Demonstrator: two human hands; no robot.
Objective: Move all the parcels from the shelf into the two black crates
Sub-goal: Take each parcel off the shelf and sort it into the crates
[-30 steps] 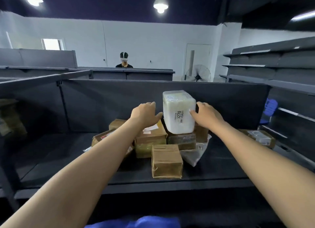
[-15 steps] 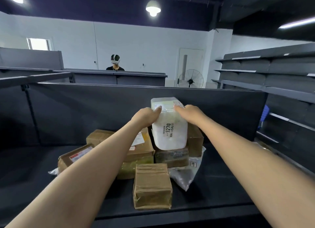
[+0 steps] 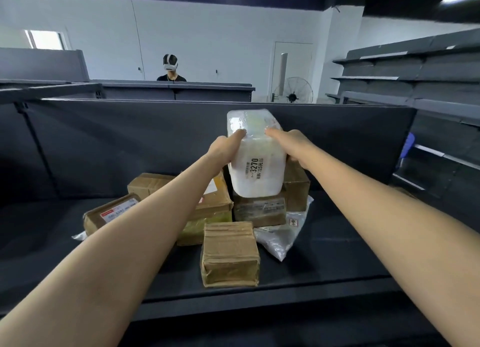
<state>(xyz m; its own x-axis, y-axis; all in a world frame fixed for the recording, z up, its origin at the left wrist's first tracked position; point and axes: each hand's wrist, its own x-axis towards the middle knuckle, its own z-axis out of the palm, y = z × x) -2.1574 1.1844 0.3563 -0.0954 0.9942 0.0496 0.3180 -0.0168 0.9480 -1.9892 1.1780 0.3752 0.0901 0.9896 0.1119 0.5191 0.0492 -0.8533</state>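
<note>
A white plastic-wrapped parcel marked 3270 stands on top of a pile of parcels on the dark shelf. My left hand grips its left side and my right hand grips its right side. Below it lie several brown taped boxes: a small one at the front, a flat labelled one at the left, another directly under the white parcel. A clear plastic bag parcel lies at the right of the pile. No black crates are in view.
The shelf has a tall dark back panel and a front lip. More grey shelving stands at the right. A person wearing a headset stands behind a far partition, and a floor fan is near a door.
Both hands have closed in from beside the white parcel onto its sides and now grip it. The view has moved closer to the pile.
</note>
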